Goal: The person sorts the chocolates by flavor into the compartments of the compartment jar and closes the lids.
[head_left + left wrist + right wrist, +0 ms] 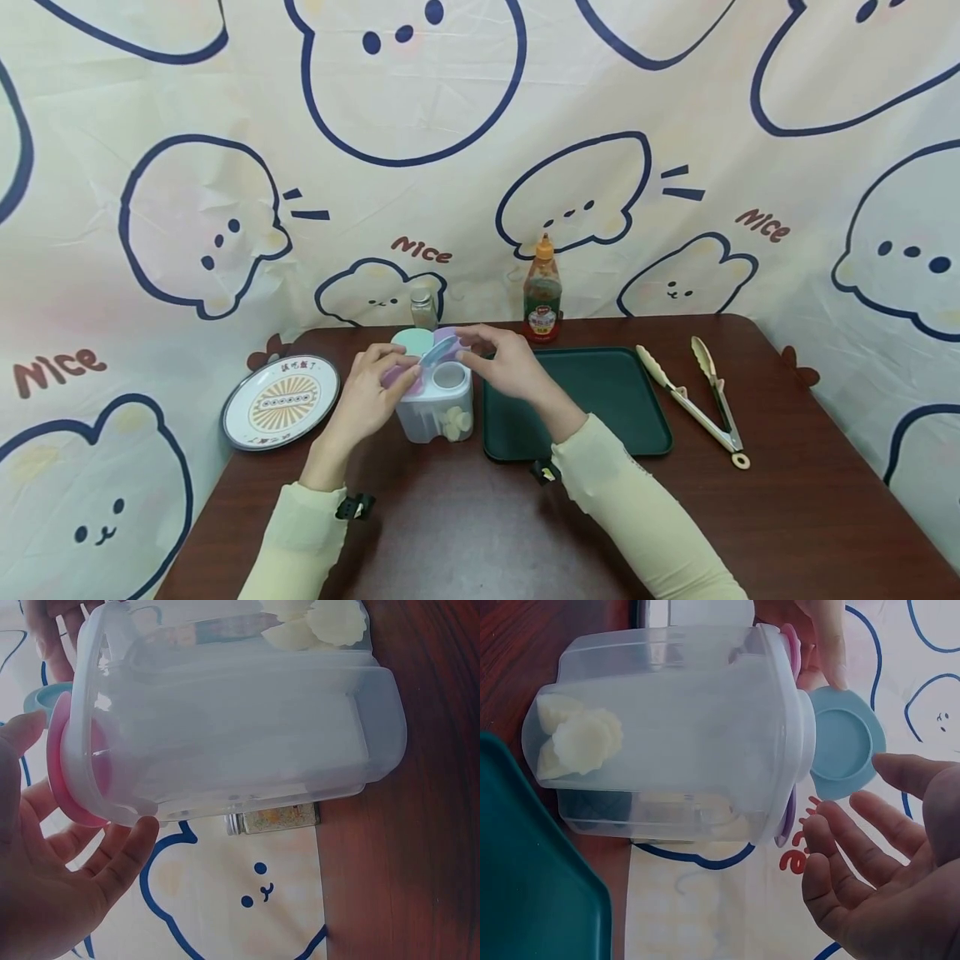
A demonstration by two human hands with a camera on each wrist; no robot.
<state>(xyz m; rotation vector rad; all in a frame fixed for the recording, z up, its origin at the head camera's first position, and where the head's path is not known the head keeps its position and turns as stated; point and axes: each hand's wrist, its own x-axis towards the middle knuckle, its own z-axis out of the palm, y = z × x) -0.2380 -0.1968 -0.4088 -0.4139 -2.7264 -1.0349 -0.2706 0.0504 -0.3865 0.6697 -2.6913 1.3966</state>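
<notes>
a person's 2 hands work at a clear container (pixel 435 412) standing upright near the middle of a dark wooden table (pixel 465 533), its long axis vertical and its lids facing up. the container holds pale scalloped pieces (pixel 454 422) in its front right compartment. the left hand (pixel 367 400) rests against the container's left side at a pink lid (pixel 64 769), fingers relaxed and only loosely curved, gripping nothing firmly that the wrist view shows. the right hand (pixel 504 363) hovers over the top with fingers slack and spread beside a blue lid (pixel 844 742) that is flipped up on edge; it touches the lid at most with its fingertips, and whether it pinches it cannot be told.

just right of the container lies a green tray (pixel 592 400), nearly touching it. a plate (pixel 279 402) sits near on the left, close to the table's left edge. behind stand a small shaker (pixel 423 309) and a sauce bottle (pixel 542 292), both at the back edge against a printed cloth backdrop (pixel 420 125). tongs (pixel 701 400) lie well apart on the right. the widest open room is the bare wood in front, between the sleeves (pixel 637 508) and the near edge.
</notes>
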